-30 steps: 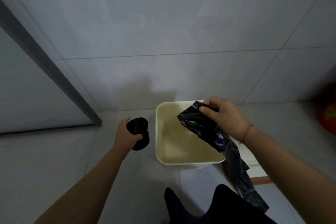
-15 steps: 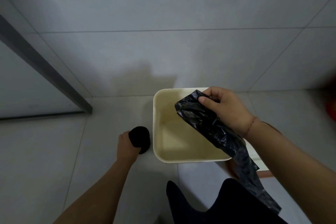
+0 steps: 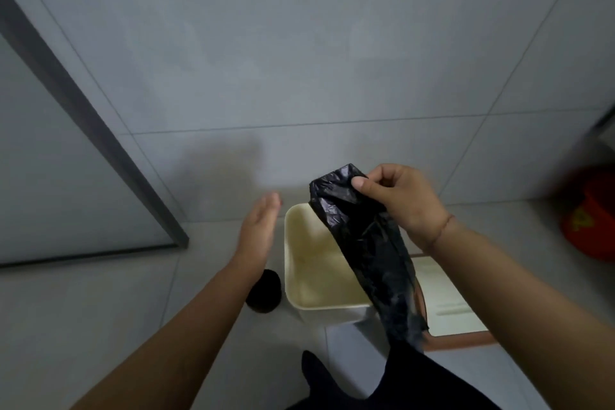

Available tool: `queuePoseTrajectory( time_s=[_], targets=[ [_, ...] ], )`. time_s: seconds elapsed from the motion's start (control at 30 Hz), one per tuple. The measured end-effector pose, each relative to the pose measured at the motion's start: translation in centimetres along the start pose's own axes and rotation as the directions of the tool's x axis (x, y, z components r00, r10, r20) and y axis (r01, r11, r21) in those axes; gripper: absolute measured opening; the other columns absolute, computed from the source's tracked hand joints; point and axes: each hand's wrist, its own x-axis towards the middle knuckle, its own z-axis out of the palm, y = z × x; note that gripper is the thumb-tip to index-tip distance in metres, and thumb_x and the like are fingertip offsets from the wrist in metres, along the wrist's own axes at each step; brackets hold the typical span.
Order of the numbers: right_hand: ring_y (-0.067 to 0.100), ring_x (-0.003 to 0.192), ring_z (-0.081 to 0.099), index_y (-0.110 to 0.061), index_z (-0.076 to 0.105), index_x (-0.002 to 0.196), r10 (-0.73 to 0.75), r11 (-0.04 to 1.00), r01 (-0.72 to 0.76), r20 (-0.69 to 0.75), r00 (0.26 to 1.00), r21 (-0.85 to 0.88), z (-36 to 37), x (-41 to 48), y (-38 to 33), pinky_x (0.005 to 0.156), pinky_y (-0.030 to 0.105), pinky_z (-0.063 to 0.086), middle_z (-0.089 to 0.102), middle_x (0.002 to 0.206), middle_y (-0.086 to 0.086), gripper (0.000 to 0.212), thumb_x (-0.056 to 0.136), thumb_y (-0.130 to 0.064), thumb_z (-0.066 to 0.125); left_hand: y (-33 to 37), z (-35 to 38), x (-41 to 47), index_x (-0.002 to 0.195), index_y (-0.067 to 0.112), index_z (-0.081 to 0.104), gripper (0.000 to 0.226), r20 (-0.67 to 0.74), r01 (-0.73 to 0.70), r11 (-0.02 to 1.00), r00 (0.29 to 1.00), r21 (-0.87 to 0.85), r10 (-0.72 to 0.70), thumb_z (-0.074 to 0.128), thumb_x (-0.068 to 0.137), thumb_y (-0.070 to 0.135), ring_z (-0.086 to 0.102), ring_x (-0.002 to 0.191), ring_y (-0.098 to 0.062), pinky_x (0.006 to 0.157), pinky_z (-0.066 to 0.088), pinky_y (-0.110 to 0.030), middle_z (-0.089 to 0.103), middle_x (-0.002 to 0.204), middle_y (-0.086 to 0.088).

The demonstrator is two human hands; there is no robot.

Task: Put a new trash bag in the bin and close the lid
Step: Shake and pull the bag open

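A cream bin (image 3: 293,276) stands open and empty on the tiled floor, with no liner inside. My right hand (image 3: 399,201) pinches the top of a black trash bag (image 3: 366,243), which hangs folded down over the bin's right side. My left hand (image 3: 258,226) is raised just left of the bin, flat, fingers apart, holding nothing. A black roll of bags (image 3: 265,291) stands on the floor against the bin's left wall, partly behind my left forearm. The bin's lid (image 3: 446,306), cream with a brown rim, lies on the floor to the right of the bin.
A grey tiled wall rises close behind the bin. A dark door frame (image 3: 83,116) runs diagonally at the left. An orange-red container (image 3: 592,226) sits at the right edge. My dark-clothed leg (image 3: 382,383) fills the bottom centre.
My left hand has set the roll of bags down on the floor beside the bin and lifted away empty. My right hand has raised the bag higher above the bin.
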Motion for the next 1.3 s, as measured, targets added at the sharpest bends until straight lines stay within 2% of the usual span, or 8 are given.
queuePoseTrajectory(
  time_s=[0.17, 0.43, 0.57, 0.77, 0.93, 1.03, 1.17, 1.3],
  targets=[
    [0.018, 0.062, 0.050, -0.007, 0.053, 0.068, -0.022, 0.967, 0.056, -0.136, 0.990, 0.248, -1.0, -1.4, -6.2, 0.059, 0.026, 0.042, 0.053, 0.068, 0.011, 0.026, 0.090, -0.020, 0.057, 6.3, 3.3, -4.8, 0.118, 0.027, 0.061, 0.045, 0.568, -0.016, 0.998, 0.821, -0.057, 0.045, 0.064, 0.079, 0.049, 0.062, 0.111, -0.003, 0.091, 0.050, -0.018, 0.070, 0.115, 0.014],
    [0.025, 0.095, 0.065, -0.008, 0.063, 0.104, 0.227, 0.723, 0.037, -0.288, 0.931, 0.690, -6.7, 0.7, -11.3, 0.081, 0.040, 0.054, 0.066, 0.110, 0.011, 0.032, 0.094, -0.034, 0.048, 2.7, 3.9, -7.5, 0.094, 0.017, 0.070, 0.015, 0.450, 0.022, 0.955, 0.878, 0.296, -0.160, 0.070, 0.081, 0.024, 0.067, 0.077, -0.010, 0.071, 0.053, -0.020, 0.072, 0.089, -0.001],
    [0.018, 0.077, 0.059, -0.007, 0.060, 0.096, 0.253, 0.923, -0.103, -0.383, 0.888, 0.370, -7.5, -0.2, -7.7, 0.058, 0.025, 0.053, 0.060, 0.095, 0.012, 0.033, 0.092, -0.038, 0.049, 3.6, 3.0, -6.7, 0.072, 0.016, 0.070, 0.010, 0.334, 0.189, 0.966, 0.911, 0.178, -0.240, 0.074, 0.077, 0.024, 0.064, 0.063, -0.016, 0.064, 0.051, -0.024, 0.068, 0.070, -0.003],
    [0.028, 0.108, 0.056, -0.003, 0.056, 0.116, 0.476, 0.879, -0.468, 0.122, 0.871, -0.089, -3.9, -6.5, -1.8, 0.092, 0.041, 0.042, 0.059, 0.117, 0.017, 0.061, 0.086, -0.055, 0.044, 8.9, 3.8, -5.4, 0.092, 0.002, 0.069, 0.023, 0.370, 0.485, 0.858, 0.838, -0.170, -0.400, 0.070, 0.081, 0.022, 0.069, 0.079, -0.026, 0.077, 0.056, -0.036, 0.074, 0.079, -0.012],
    [0.020, 0.105, 0.063, -0.006, 0.064, 0.110, 0.378, 0.925, -0.334, 0.522, 0.765, -0.180, -1.8, -8.7, -0.8, 0.096, 0.034, 0.046, 0.067, 0.115, 0.011, 0.033, 0.085, -0.027, 0.062, 11.1, 4.5, -5.2, 0.083, 0.003, 0.066, 0.026, 0.328, 0.530, 0.759, 0.843, -0.377, -0.426, 0.066, 0.085, 0.029, 0.067, 0.070, -0.023, 0.056, 0.051, -0.035, 0.075, 0.066, -0.006],
    [0.006, 0.052, 0.056, -0.010, 0.059, 0.062, 0.298, 0.954, -0.274, 0.345, 0.890, -0.119, -1.3, -8.3, -0.9, 0.057, 0.017, 0.045, 0.062, 0.062, 0.005, 0.022, 0.083, -0.005, 0.062, 10.9, 4.3, -4.8, 0.082, 0.004, 0.065, 0.023, 0.217, 0.471, 0.748, 0.881, -0.467, -0.420, 0.067, 0.085, 0.027, 0.065, 0.084, -0.025, 0.070, 0.052, -0.038, 0.076, 0.084, -0.005],
    [0.007, 0.042, 0.047, -0.012, 0.051, 0.052, 0.184, 0.979, -0.199, 0.217, 0.959, 0.047, -1.9, -7.3, -2.5, 0.047, 0.018, 0.037, 0.053, 0.045, -0.003, 0.035, 0.084, -0.008, 0.061, 10.1, 4.3, -4.9, 0.125, 0.004, 0.052, 0.053, -0.024, 0.312, 0.910, 0.943, -0.274, -0.331, 0.066, 0.084, 0.034, 0.060, 0.108, -0.028, 0.092, 0.050, -0.038, 0.062, 0.122, -0.013],
    [0.015, 0.053, 0.041, -0.010, 0.046, 0.058, 0.082, 0.992, -0.094, 0.135, 0.988, 0.085, -2.3, -6.1, -4.7, 0.053, 0.026, 0.032, 0.046, 0.058, 0.009, 0.033, 0.088, -0.015, 0.058, 10.0, 3.8, -6.8, 0.136, 0.019, 0.045, 0.063, 0.094, -0.313, 0.928, 0.949, 0.201, 0.300, 0.054, 0.079, -0.005, 0.040, 0.134, -0.019, 0.113, 0.031, -0.032, 0.045, 0.144, -0.006]
  ],
)
